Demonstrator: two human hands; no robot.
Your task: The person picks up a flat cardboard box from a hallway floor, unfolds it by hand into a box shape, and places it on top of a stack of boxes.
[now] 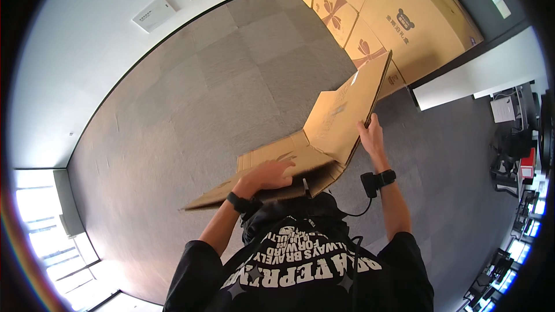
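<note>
A partly folded brown cardboard box (338,110) is spread in front of my body, with one panel raised to the right and others slanting down to the left. My right hand (372,134) is closed on the outer edge of the raised panel. Across the upper edge of the left panels lies my left hand (267,175), its fingers bent over the board and gripping it. A dark gap shows between the layers beside the left fingertips. The undersides of the folded panels are hidden.
Large printed cartons (399,23) are stacked at the far right, close to the raised panel's tip. Grey carpet (219,81) surrounds me. A white wall (104,40) curves along the left, and desks with a red binder (527,163) stand at the right.
</note>
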